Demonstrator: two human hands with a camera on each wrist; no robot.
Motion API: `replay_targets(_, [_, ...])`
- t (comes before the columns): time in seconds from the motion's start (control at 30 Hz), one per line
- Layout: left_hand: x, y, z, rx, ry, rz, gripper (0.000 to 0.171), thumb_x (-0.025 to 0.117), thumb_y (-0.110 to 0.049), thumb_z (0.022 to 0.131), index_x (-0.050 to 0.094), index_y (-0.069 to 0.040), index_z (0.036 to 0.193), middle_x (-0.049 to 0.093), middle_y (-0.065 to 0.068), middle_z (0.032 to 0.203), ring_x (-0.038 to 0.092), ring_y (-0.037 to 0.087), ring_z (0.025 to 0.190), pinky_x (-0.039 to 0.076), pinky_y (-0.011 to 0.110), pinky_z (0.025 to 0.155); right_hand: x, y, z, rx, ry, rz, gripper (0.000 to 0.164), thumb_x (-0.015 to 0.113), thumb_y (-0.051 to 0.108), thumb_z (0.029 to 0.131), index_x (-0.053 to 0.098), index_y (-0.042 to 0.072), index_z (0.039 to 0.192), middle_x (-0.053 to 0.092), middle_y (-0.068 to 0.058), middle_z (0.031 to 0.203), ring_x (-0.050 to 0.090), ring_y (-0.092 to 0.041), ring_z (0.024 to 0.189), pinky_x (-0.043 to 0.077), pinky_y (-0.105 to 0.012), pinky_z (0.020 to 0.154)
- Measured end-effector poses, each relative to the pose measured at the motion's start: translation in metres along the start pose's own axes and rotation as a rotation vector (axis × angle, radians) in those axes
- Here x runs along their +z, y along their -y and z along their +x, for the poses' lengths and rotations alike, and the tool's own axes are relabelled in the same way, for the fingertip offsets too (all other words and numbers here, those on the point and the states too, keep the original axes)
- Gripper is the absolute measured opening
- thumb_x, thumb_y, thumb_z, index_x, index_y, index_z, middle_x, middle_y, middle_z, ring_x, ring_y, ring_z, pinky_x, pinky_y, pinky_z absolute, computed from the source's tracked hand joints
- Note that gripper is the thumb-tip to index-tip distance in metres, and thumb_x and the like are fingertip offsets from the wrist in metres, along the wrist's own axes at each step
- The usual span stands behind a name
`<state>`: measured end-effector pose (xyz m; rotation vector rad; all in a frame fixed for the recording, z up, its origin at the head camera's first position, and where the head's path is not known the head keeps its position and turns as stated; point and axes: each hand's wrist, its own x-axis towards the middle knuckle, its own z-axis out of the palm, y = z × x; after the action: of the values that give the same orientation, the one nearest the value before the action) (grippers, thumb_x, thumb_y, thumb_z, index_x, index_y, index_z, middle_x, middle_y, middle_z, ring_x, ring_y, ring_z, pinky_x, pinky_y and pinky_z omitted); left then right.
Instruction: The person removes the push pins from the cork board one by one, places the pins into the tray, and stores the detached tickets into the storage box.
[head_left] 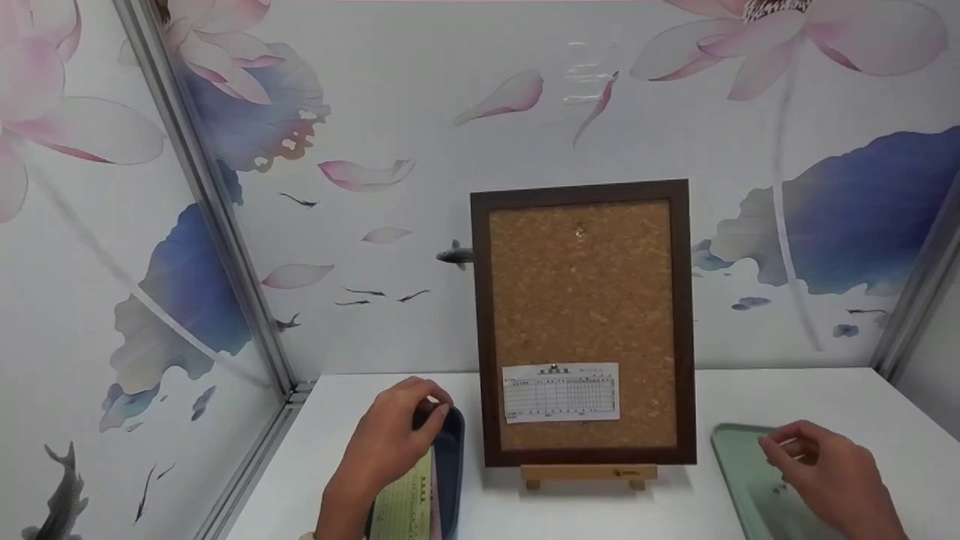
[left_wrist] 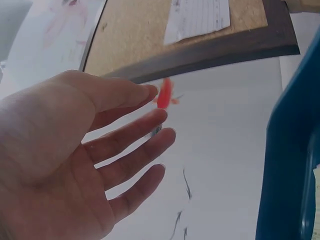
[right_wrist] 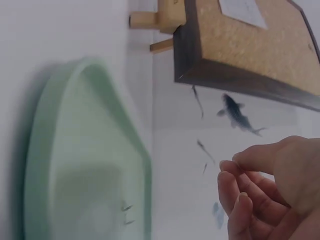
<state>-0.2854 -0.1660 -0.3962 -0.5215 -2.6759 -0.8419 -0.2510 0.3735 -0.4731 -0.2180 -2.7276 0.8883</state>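
Note:
In the head view my left hand (head_left: 390,435) hovers over a dark blue tray (head_left: 451,472) that holds yellow-green printed slips (head_left: 405,499). Its fingers are relaxed and apart, with nothing between them in the left wrist view. Over a pale green tray (head_left: 729,461) is my right hand (head_left: 836,472), its fingers loosely curled. The thumb tip meets the forefinger, and no object shows there. A few small metal pins (head_left: 780,489) lie in that tray. Between the hands stands a framed cork board (head_left: 585,300), with a white printed slip (head_left: 561,394) pinned low on it.
A small wooden easel (head_left: 589,472) supports the board on the white table (head_left: 300,465). White panels (head_left: 390,112) painted with lotus flowers and fish enclose the table, with a metal post (head_left: 202,180) at the left corner. Pink paper (head_left: 435,502) edges the yellow-green slips.

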Motion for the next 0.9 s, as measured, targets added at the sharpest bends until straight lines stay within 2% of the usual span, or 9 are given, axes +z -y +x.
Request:
replay_targets(0.23, [0.003,-0.018,-0.002,0.041,-0.1,0.027,0.012,0.075,-0.02,0.102,0.075,-0.031,0.107,0.072,-0.01,0.126,0.073,0.013,0.113,0.062,0.041,0.098,0.002,0.041,-0.01,-0.076,-0.183,0.053,0.022,0.078,0.028,0.101,0.076,0.006,0.106,0.081,-0.003,0.084,0.065,-0.002,0.064,0.049,-0.022,0.058])
replay_targets(0.43, [0.008,-0.034,0.003,0.072,-0.205,0.05,0.011,0.077,-0.021,0.101,0.076,-0.03,0.106,0.069,-0.006,0.134,0.067,0.018,0.131,0.06,0.041,0.106,0.009,0.081,-0.012,-0.208,-0.317,0.11,0.011,0.083,0.024,0.097,0.081,0.015,0.102,0.081,0.0,0.085,0.064,0.007,0.071,0.048,-0.013,0.062])
replay_targets(0.5, [0.011,-0.039,0.004,0.079,-0.233,0.039,0.011,0.077,-0.021,0.101,0.076,-0.03,0.107,0.068,-0.006,0.134,0.066,0.018,0.132,0.06,0.039,0.105,0.013,0.094,-0.013,-0.249,-0.341,0.15,0.007,0.084,0.023,0.097,0.081,0.018,0.1,0.081,0.001,0.086,0.064,0.009,0.074,0.049,-0.011,0.062])
replay_targets(0.67, [0.024,-0.052,0.012,0.073,-0.266,-0.002,0.009,0.075,-0.02,0.102,0.077,-0.025,0.109,0.07,-0.006,0.128,0.067,0.015,0.125,0.061,0.038,0.103,0.023,0.126,-0.012,-0.298,-0.34,0.215,0.005,0.083,0.019,0.097,0.081,0.018,0.101,0.081,0.001,0.093,0.064,0.009,0.082,0.053,-0.013,0.062])
replay_targets(0.9, [0.046,-0.068,0.027,0.023,-0.257,-0.048,0.011,0.075,-0.017,0.103,0.076,-0.02,0.113,0.072,-0.003,0.119,0.07,0.017,0.107,0.062,0.034,0.095,0.048,0.166,-0.01,-0.307,-0.239,0.295,0.007,0.08,0.015,0.099,0.08,0.018,0.106,0.079,0.002,0.097,0.067,-0.007,0.084,0.055,-0.019,0.067])
